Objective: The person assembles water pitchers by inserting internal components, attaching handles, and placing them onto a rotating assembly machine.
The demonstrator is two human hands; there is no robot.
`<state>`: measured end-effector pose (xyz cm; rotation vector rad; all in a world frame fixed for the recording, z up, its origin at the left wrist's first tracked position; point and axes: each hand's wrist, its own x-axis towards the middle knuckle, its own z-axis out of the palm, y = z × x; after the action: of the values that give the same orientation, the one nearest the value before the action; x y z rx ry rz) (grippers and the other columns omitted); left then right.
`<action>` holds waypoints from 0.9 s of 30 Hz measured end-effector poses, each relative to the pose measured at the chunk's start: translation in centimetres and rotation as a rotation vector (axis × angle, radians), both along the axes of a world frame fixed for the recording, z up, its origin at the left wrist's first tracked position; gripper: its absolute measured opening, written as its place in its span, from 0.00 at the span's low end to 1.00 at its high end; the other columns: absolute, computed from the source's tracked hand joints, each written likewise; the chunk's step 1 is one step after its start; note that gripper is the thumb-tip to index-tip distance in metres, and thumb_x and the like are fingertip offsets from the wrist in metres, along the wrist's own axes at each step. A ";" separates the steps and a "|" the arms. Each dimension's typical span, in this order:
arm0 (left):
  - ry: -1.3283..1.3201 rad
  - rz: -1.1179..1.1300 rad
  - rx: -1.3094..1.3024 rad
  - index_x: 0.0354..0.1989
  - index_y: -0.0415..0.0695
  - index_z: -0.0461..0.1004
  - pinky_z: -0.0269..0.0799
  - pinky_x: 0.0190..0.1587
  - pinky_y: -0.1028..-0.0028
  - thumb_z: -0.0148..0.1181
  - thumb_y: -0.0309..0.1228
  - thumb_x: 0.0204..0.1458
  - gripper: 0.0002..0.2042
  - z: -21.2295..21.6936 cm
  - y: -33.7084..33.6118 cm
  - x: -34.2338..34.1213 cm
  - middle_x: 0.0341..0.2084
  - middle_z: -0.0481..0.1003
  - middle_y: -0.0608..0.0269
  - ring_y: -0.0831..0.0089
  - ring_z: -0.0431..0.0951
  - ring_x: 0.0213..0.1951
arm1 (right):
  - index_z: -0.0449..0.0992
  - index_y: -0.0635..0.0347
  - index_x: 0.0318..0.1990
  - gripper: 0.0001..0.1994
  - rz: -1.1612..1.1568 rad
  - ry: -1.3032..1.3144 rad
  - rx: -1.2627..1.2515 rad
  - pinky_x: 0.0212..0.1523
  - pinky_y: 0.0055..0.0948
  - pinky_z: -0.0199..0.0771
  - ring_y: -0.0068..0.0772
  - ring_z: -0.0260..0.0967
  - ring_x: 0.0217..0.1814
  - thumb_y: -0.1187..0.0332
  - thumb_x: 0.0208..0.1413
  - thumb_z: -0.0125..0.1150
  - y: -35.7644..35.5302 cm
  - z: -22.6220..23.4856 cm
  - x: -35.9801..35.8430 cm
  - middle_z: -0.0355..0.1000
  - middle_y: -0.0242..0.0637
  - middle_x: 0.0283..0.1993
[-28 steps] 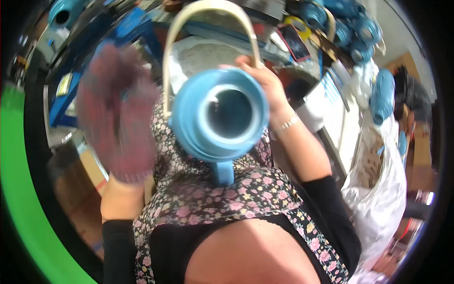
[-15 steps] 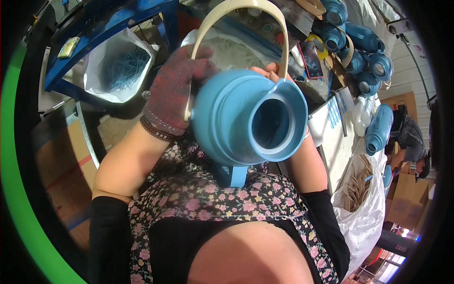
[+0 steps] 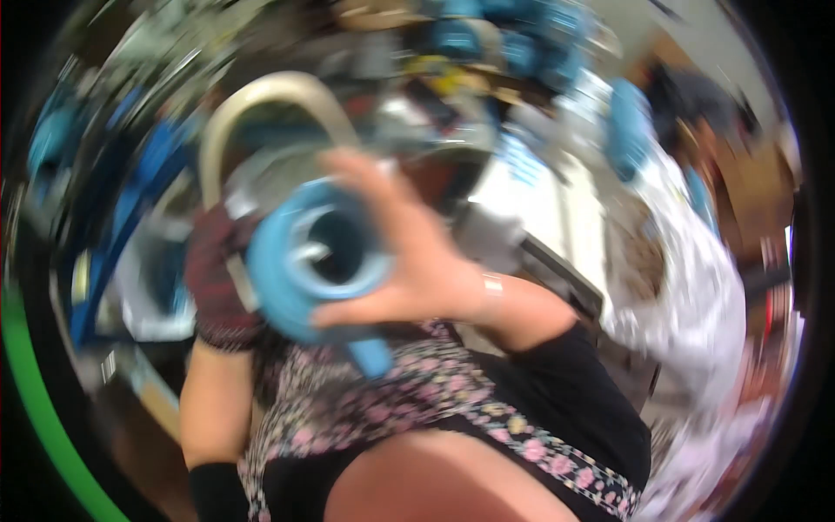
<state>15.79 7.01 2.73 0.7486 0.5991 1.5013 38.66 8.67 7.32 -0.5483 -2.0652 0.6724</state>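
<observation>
A light blue thermos jug (image 3: 278, 270) is tilted with its open mouth facing me, in front of my apron. The mouth has a pale ring and a dark inside. Its cream carrying handle (image 3: 283, 83) arches up at the far side, and a blue side grip (image 3: 372, 355) sticks out toward me. My left hand (image 3: 216, 274), in a dark red and grey knit glove, holds the jug's left side by the handle's lower end; its fingertips are blurred. My bare right hand (image 3: 413, 252) spans the mouth end from the right, thumb near and fingers far.
Blue thermos jugs (image 3: 513, 43) are grouped at the far right, and another blue jug (image 3: 628, 130) lies nearer. A white plastic sack (image 3: 696, 287) with tan strips stands at right, beside a white-topped surface (image 3: 548, 209). At left are a white bag (image 3: 152, 287) and a blue frame (image 3: 130, 217).
The view has swung and blurred. The jug now appears further left. My right hand has come from behind the handle's right end round to the jug's mouth end; my left hand stays at the left side.
</observation>
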 end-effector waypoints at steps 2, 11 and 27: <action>0.439 0.315 -0.136 0.50 0.38 0.69 0.70 0.41 0.76 0.52 0.34 0.57 0.16 -0.6 2.0 1.6 0.28 0.71 0.67 0.76 0.73 0.35 | 0.50 0.57 0.67 0.53 -0.017 0.020 -0.209 0.65 0.41 0.58 0.47 0.55 0.67 0.57 0.32 0.78 2.4 -0.5 -0.2 0.55 0.49 0.65; 0.445 0.618 -0.464 0.57 0.41 0.64 0.65 0.51 0.71 0.52 0.31 0.57 0.19 -15.2 -5.5 -13.6 0.46 0.68 0.61 0.70 0.69 0.49 | 0.60 0.48 0.63 0.27 -0.595 1.125 -0.679 0.55 0.46 0.71 0.41 0.64 0.60 0.46 0.61 0.48 3.3 -6.1 30.2 0.65 0.36 0.60; 0.457 0.886 -0.599 0.57 0.44 0.68 0.67 0.49 0.73 0.57 0.32 0.55 0.20 -14.6 -21.9 -10.3 0.45 0.72 0.67 0.73 0.70 0.44 | 0.70 0.48 0.54 0.20 -0.376 0.697 -1.034 0.55 0.43 0.66 0.34 0.61 0.60 0.57 0.55 0.62 16.9 -5.9 18.4 0.67 0.31 0.49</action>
<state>5.50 -14.90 -11.82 0.3392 1.8069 1.7795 57.04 25.57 1.44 -1.0445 -0.8265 1.4382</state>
